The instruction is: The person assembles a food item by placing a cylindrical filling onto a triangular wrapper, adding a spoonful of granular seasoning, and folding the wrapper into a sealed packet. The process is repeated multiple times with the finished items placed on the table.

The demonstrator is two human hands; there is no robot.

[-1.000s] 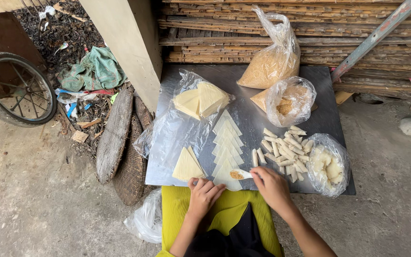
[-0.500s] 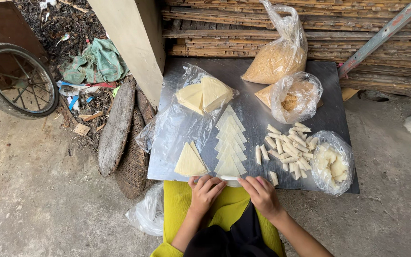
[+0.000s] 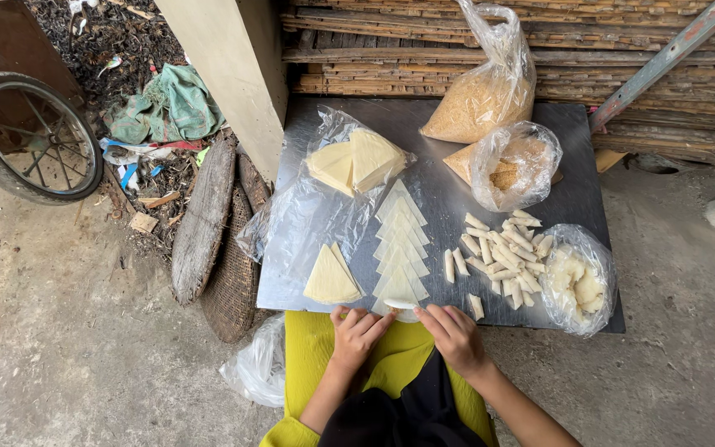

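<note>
Lying between both hands' fingertips, a pale wrapper rests.

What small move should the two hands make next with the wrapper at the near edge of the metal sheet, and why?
Probably finish rolling it and set it with the others. Both the left hand and right hand pinch a small, partly rolled wrapper at the bottom of the row of triangular wrappers, while finished rolls lie piled to the right.
</note>
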